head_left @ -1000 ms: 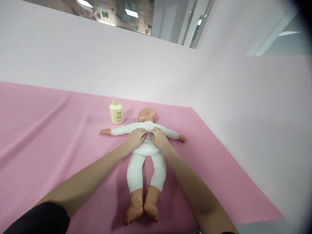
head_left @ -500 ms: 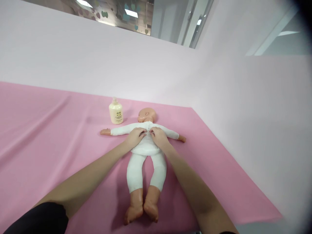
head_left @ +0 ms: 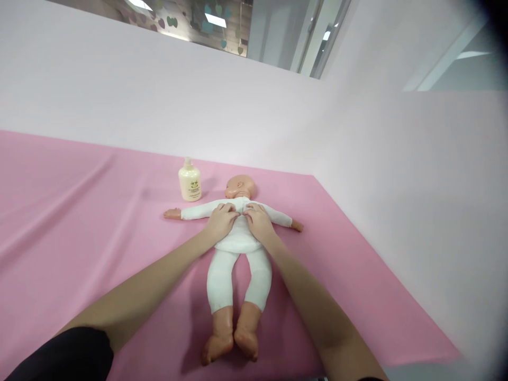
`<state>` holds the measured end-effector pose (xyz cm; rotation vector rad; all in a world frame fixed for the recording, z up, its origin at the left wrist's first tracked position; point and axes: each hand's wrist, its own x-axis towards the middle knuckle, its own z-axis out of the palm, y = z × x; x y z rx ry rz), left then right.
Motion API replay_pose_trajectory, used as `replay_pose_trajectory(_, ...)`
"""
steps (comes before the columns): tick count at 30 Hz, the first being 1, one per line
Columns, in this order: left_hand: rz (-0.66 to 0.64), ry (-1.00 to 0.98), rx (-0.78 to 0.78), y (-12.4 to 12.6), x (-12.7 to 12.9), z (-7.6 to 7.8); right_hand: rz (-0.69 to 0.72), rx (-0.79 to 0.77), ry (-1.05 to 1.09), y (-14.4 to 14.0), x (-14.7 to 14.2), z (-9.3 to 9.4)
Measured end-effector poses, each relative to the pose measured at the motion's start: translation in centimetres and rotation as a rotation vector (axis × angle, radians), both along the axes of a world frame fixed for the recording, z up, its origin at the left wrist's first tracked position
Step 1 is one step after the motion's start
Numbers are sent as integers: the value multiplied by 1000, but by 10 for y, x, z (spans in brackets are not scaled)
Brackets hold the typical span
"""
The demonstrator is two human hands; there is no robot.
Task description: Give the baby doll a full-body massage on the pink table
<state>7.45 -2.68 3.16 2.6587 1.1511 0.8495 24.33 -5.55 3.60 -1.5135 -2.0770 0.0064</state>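
A baby doll [head_left: 239, 241] in a white cloth suit lies stretched out on a pink surface, arms spread wide and head turned to the left. Resting on the left side of its chest is my left hand [head_left: 220, 221], fingers pointing inward and holding nothing I can see. My right hand [head_left: 259, 222] lies on the other side of the chest, its fingertips close to those of the left. Both hands look open, though the fingers are slightly bent and partly hidden. Bare feet and hands of the doll stick out of the suit.
A cream-coloured pump bottle [head_left: 190, 182] stands left of the doll's head. The pink cover [head_left: 87, 211] has some creases and meets a white wall [head_left: 198, 106] at the back and right. A window [head_left: 214, 26] is above.
My left hand has shifted slightly up the doll's chest, toward the shoulder. The right hand has moved up only a little. The doll and bottle stay in place.
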Motion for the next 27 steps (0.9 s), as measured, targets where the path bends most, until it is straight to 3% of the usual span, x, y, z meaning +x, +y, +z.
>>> replay_pose_trajectory(12,93,40,-23,-3,-1,2,20,3,69,1,2,-1)
replay_pose_trajectory(27,114,229,67,-7,0,4,11,-30,-54,1,2,0)
